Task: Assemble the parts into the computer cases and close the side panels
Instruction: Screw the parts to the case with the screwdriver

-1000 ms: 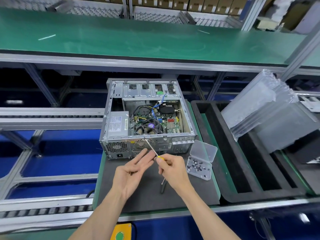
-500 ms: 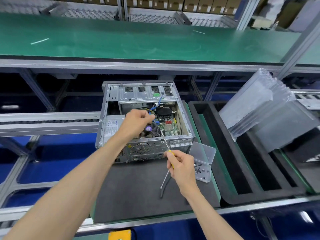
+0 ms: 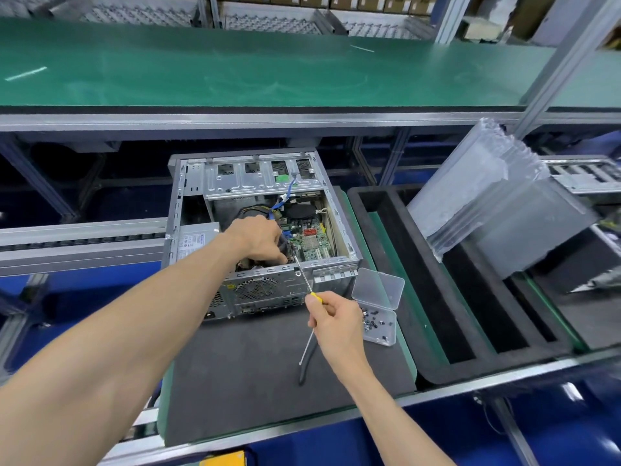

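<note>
Fingers of the right hand pinch a slim screwdriver by its yellow handle, shaft angled toward 11 o'clock into the open computer case. The left hand reaches inside, curled over dark cables; what it holds cannot be told. The circuit board, at its 3 o'clock, looks fragile; the steel case seems stiff, best held by its frame. A screw box lies open at 3 o'clock of the right hand.

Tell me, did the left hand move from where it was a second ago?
Yes. The left hand went from the grey mat in front of the computer case, away from the person, over the rear wall and down inside.
</note>
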